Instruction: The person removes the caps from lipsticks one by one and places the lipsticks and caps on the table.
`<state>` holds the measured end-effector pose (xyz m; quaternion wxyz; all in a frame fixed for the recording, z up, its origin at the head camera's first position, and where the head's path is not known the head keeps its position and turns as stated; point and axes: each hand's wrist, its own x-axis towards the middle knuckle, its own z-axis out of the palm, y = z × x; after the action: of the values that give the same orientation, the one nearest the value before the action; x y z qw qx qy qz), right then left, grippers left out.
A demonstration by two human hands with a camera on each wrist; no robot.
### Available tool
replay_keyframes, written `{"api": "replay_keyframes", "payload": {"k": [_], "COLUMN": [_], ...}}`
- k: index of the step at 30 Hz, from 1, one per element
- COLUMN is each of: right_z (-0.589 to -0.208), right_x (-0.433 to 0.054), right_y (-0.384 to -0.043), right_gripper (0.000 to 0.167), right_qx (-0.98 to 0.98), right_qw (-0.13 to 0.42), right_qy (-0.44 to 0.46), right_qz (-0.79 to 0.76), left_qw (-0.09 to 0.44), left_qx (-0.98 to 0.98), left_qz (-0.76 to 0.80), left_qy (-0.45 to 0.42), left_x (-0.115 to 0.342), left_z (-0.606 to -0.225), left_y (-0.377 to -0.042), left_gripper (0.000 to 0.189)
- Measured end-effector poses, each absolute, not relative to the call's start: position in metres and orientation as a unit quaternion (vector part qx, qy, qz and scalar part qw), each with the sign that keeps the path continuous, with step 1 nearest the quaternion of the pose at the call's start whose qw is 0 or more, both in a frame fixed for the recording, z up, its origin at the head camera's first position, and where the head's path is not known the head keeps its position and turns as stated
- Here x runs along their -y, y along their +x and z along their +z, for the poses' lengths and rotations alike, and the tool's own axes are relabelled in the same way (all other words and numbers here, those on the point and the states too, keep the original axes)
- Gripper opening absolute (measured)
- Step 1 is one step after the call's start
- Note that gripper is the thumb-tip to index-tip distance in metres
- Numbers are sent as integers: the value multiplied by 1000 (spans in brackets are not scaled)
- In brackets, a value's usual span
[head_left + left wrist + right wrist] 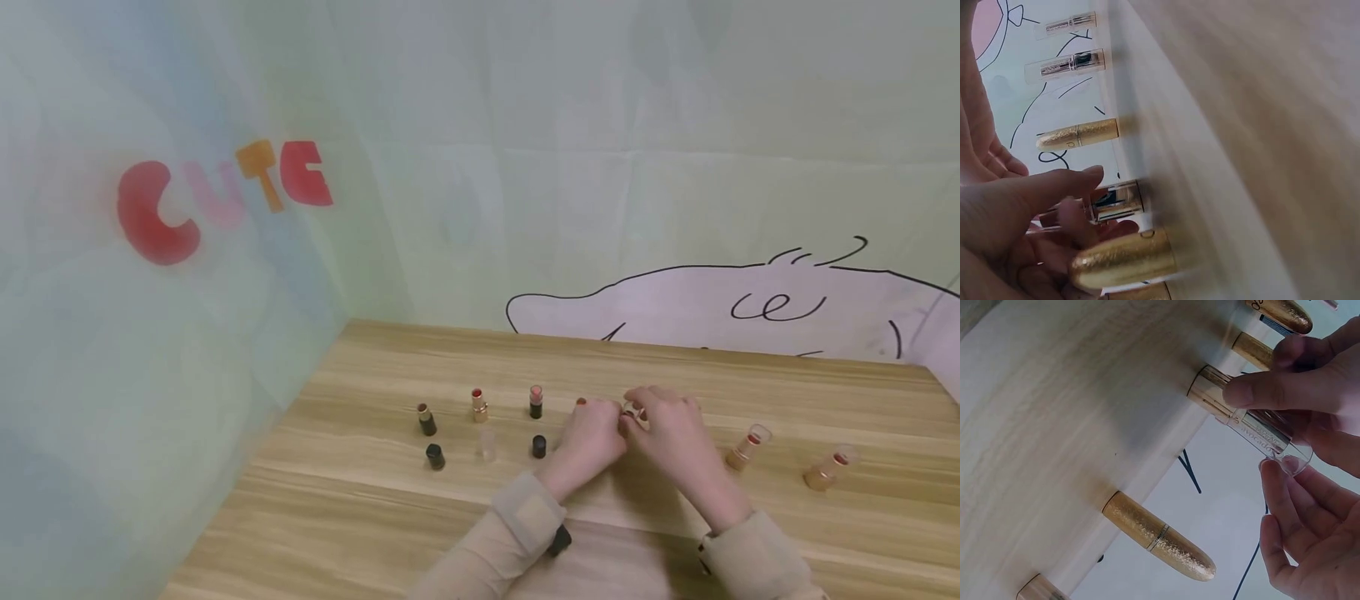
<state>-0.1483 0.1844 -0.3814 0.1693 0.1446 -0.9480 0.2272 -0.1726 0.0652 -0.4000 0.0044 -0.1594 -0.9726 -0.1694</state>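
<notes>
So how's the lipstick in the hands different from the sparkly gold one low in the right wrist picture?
The held lipstick has a see-through cover; the sparkly gold lipstick has a solid gold top. The held lipstick's base looks smooth; the gold one looks bumpy. Fingers touch the held lipstick; none touch the gold one. Both have gold-coloured bases.

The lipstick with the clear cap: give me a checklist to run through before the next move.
1. Left hand gripping the lipstick: ok, thumb against its base.
2. Clear cap over the lipstick: ok.
3. Right hand firmly on the clear cap: cannot tell, contact is unclear.
4. Lipstick base down on the tabletop: ok.
5. Free room beside the left hand: not ok, a gold cap stands close.
</notes>
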Motion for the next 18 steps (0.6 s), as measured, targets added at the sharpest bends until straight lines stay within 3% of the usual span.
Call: {"api": "replay_keyframes", "payload": {"k": [8,18], "right_z": [-385,-389], "right_x": [-183,-185], "right_y": [-150,-150], "right_gripper": [27,22], "right_qx": [948,943], "right_qw": [169,192], "right_qy": [139,146], "right_qz": [229,227], "left_qw": [9,19], "left_qx": [974,972], "left_qz": [-169,-162], "left_qy": [-152,-169], "left_x": [-69,-70], "left_z": [-404,-403], "left_y": [-176,-177], "left_gripper": [9,21]}}
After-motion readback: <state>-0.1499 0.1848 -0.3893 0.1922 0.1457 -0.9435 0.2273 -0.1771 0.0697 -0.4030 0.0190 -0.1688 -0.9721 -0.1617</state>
